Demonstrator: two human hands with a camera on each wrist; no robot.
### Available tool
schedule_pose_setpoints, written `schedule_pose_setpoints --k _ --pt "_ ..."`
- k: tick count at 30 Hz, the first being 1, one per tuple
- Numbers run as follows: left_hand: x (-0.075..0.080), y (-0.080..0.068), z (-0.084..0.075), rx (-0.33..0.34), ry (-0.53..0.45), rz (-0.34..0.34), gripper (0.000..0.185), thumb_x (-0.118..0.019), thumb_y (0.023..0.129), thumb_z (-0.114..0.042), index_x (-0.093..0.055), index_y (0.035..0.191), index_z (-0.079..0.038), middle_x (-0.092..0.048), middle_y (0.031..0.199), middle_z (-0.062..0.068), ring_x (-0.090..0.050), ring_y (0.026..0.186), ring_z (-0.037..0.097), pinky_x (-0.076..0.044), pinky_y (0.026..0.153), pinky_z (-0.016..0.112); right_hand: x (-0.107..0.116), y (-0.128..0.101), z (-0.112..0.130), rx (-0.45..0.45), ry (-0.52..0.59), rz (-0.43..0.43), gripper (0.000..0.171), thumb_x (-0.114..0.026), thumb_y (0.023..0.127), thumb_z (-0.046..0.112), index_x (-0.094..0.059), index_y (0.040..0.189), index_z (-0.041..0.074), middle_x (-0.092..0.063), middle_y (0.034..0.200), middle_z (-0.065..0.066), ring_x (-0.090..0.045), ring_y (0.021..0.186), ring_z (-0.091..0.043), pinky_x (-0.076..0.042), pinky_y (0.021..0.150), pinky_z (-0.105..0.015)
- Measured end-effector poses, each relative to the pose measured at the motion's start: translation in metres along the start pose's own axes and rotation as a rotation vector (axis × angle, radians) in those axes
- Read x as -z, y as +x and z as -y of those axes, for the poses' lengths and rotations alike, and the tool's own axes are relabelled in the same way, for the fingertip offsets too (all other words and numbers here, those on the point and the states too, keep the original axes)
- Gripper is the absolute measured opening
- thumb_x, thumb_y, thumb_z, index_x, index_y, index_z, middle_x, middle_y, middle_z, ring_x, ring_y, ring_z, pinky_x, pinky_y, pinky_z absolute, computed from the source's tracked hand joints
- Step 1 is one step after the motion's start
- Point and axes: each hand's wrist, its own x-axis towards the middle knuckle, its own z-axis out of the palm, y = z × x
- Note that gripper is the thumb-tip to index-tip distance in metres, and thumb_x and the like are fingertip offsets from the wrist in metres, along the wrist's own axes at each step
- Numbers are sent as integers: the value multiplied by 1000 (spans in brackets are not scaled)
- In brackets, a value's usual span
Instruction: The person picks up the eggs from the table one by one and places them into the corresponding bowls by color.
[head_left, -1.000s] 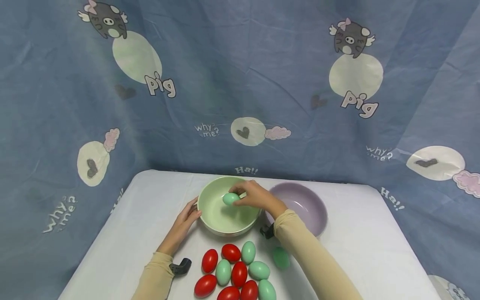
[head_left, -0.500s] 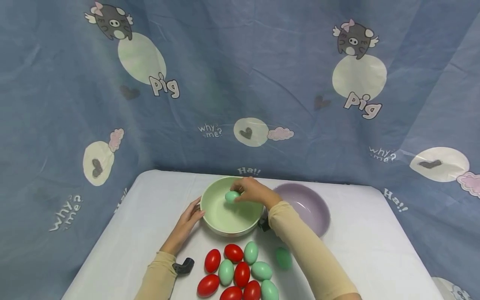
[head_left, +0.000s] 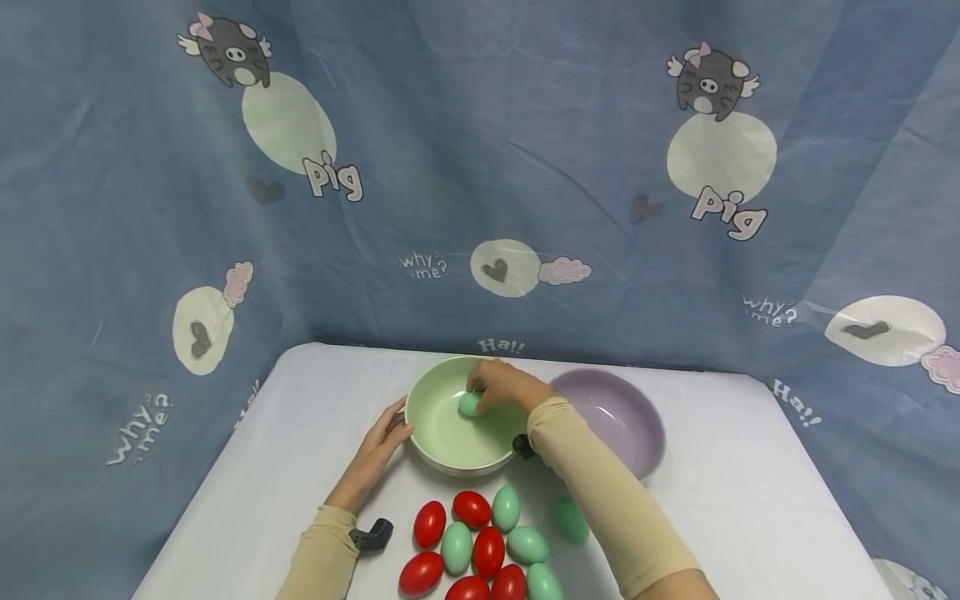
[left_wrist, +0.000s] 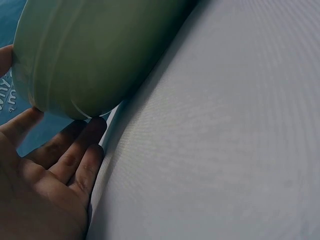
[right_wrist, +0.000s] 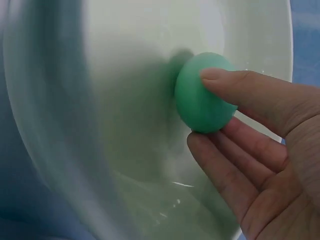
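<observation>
Green against green: a small mint-green plastic egg [head_left: 469, 404] sits low inside the pale green round bowl [head_left: 431, 408], pinched by the right hand [head_left: 504, 386]. In the right wrist view the thumb lies across the top of the mint-green plastic egg [right_wrist: 202, 93] and the fingers [right_wrist: 235, 165] curl under it, so the grip is narrow and closed on the egg, which looks to be touching the bowl's inner wall [right_wrist: 125, 100].

Over on the other side, the left hand [head_left: 378, 442] rests on the white tabletop [head_left: 300, 433] with its fingers straight and relaxed against the outer wall of the bowl; the left wrist view shows the fingertips [left_wrist: 92, 131] meeting the bowl's base [left_wrist: 90, 55], the grip wide and holding nothing.

Just beside the green bowl, to its right, stands a lilac round bowl [head_left: 618, 417]. Nearer the person, a cluster of red plastic eggs [head_left: 487, 550] and mint-green plastic eggs [head_left: 527, 544] lies close together on the tabletop, with one darker green egg [head_left: 572, 519] a little apart, partly behind the right sleeve [head_left: 600, 492]. Both forearms wear beige sleeves, and a small black wrist mount [head_left: 371, 534] shows at the left one. A blue cartoon-pig printed cloth [head_left: 480, 167] hangs behind the tabletop.
</observation>
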Motion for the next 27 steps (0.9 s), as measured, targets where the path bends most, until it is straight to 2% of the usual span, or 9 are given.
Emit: schedule_pose_setpoints --k 7,19,27 --pt "1 -2 -2 -19 -36 23 59 -56 107 -32 -36 161 -21 -49 158 16 -45 149 35 -31 126 57 -1 1 -2 -18 -8 7 38 -85 84 9 -74 120 3 -74 121 -13 -69 116 -26 -58 101 -37" --pt "0 -1 -1 3 -25 14 59 -56 107 -36 -35 161 -24 -49 158 14 -44 150 34 -29 126 59 -1 -1 -7 -34 -3 1 40 -84 85 9 -73 122 3 -74 121 -12 -68 113 -23 -58 101 -36" --pt "0 1 2 -5 -24 16 59 -55 107 -34 -35 161 -23 -49 159 15 -44 150 35 -30 126 59 -1 -10 -8 -6 29 -11 41 -84 85 8 -71 123 3 -74 121 -14 -70 114 -27 -59 99 -36"
